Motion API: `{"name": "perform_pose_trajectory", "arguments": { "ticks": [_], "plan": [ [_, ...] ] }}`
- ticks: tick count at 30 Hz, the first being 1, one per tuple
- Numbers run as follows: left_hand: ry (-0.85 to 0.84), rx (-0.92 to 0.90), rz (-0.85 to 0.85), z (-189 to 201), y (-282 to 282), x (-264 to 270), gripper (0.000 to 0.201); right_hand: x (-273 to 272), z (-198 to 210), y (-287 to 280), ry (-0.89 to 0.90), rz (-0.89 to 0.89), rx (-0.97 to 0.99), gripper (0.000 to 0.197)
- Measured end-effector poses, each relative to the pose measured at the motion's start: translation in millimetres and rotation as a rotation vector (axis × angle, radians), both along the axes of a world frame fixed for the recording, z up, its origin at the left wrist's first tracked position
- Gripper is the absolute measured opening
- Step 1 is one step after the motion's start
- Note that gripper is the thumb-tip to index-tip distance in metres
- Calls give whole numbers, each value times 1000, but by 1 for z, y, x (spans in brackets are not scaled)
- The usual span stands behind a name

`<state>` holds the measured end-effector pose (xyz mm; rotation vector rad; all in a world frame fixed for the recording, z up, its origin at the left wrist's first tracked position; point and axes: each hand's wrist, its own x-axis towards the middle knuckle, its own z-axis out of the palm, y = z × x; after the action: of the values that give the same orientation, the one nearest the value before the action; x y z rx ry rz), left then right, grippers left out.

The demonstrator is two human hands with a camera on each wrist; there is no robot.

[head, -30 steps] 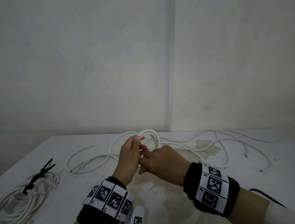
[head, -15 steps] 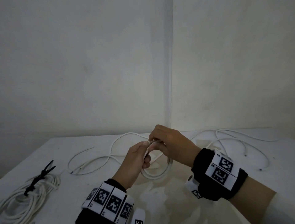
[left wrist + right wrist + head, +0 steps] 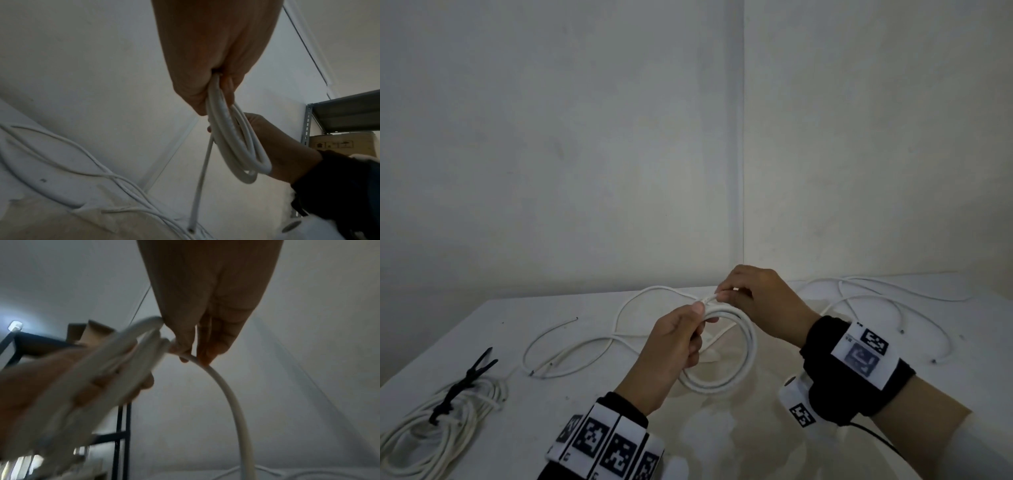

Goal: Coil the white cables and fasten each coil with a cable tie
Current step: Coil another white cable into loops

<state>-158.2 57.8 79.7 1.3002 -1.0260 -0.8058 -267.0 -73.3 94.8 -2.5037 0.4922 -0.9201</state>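
Observation:
My left hand point(image 3: 681, 337) grips the top of a small coil of white cable point(image 3: 748, 346) held above the table; the coil point(image 3: 236, 142) hangs from its curled fingers in the left wrist view. My right hand point(image 3: 750, 298) pinches the cable's running strand point(image 3: 226, 386) just beyond the left thumb, at the top of the coil. A short free end point(image 3: 200, 191) dangles from the coil. A second loose white cable point(image 3: 571, 346) lies on the table to the left. The right-hand palm side is hidden in the head view.
A finished white coil point(image 3: 431, 428) bound by a black cable tie point(image 3: 462, 383) lies at the near left of the white table point(image 3: 524, 428). More loose white cable point(image 3: 893, 308) trails across the far right. Walls meet in a corner behind. A metal shelf point(image 3: 345, 113) stands aside.
The right hand rose from beside the left hand to the top of the coil, laying another loop of cable onto it. The coil in the left hand has grown and hangs lower.

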Motion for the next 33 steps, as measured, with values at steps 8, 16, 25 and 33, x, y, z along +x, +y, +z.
{"name": "perform_pose_trajectory", "arguments": {
  "ticks": [8, 16, 25, 33],
  "plan": [
    [-22, -80, 108, 6, 1, 8, 36, -7, -1, -3, 165, 30, 292, 14],
    [-27, -80, 167, 3, -2, 15, 34, -6, -4, 14, 57, 76, 582, 19],
    [6, -153, 230, 5, -6, 14, 33, 5, -14, 38, -190, 165, 902, 57],
    [-13, -139, 199, 0, -6, 10, 29, 7, -13, 34, -211, 99, 736, 23]
  ]
}}
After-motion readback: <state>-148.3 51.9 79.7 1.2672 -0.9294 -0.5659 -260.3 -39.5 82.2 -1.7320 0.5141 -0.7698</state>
